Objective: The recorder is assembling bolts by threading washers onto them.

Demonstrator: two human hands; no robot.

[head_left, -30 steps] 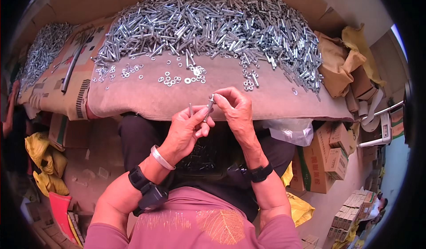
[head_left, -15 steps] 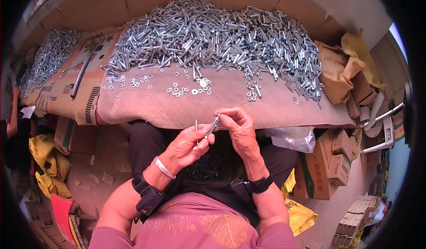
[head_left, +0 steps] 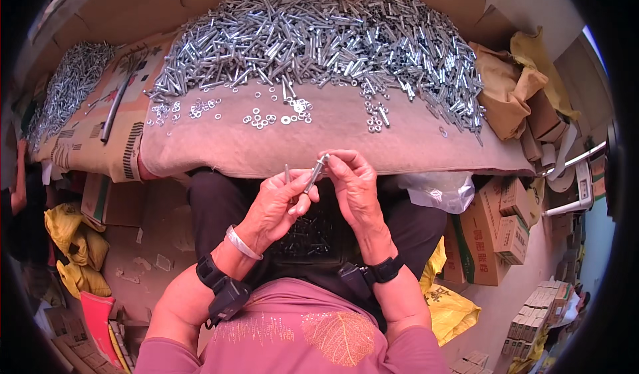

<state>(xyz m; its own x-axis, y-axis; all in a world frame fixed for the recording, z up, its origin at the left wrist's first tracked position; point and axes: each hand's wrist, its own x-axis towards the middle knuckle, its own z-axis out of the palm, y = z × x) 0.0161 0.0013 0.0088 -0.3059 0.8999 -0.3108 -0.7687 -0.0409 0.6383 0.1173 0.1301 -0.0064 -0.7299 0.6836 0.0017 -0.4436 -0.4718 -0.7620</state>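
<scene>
My left hand (head_left: 271,211) is closed around a silver anchor bolt (head_left: 314,177), tilted with its upper end to the right. A second thin metal rod (head_left: 287,173) sticks up from the same hand, most of it hidden by the fingers. At the upper end of the bolt, the thumb and forefinger of my right hand (head_left: 356,184) pinch its tip; any small nut or washer there is too small to make out. Both hands are over my lap, just in front of the cloth-covered table (head_left: 219,144). Loose washers and nuts (head_left: 263,119) lie on the cloth beyond them.
A large heap of silver bolts (head_left: 313,41) covers the table's back, with a smaller heap (head_left: 70,84) at far left. A dark metal tube (head_left: 116,111) lies between. Below my hands is a dark container of bolts (head_left: 303,237). Cartons (head_left: 482,241) and yellow sacks (head_left: 80,247) stand around.
The view has tilted slightly, so the table sits higher in the picture. Both hands keep their grip on the bolt, and the right fingers have shifted a little at its tip.
</scene>
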